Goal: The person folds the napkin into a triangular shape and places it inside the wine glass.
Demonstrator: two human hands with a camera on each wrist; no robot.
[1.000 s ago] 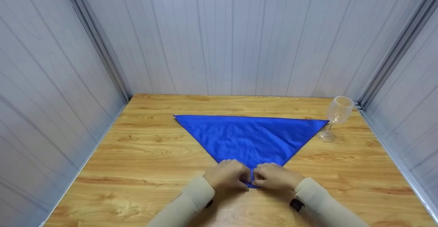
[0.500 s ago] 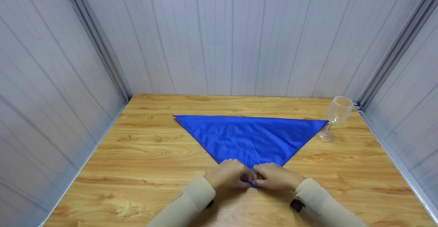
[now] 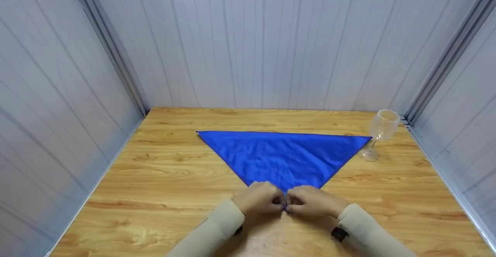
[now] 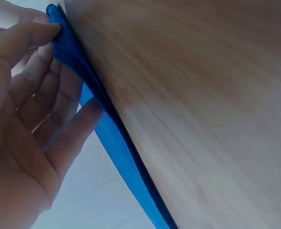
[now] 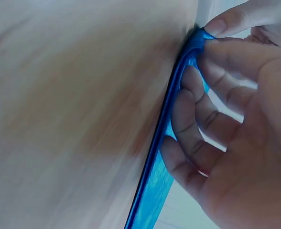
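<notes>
A blue cloth (image 3: pixel 279 156) lies as a triangle on the wooden table, its long edge at the back and its point towards me. At that near point my left hand (image 3: pixel 259 198) and right hand (image 3: pixel 314 200) meet, almost touching. The left wrist view has the left thumb (image 4: pixel 45 33) pressing the folded tip, with the other fingers curled behind it. From the right wrist view, the right hand (image 5: pixel 236 109) pinches the same tip, fingertips along the rolled edge. Between the hands, most of the tip is hidden in the head view.
A clear wine glass (image 3: pixel 383 125) stands upright at the back right, its stem beside the cloth's right corner. Pale panel walls (image 3: pixel 240 43) enclose the table (image 3: pixel 162 187) at the back and on both sides.
The cloth's near tip has drawn in between the fingers, so less blue shows below the hands. Both hands have stayed nearly in place.
</notes>
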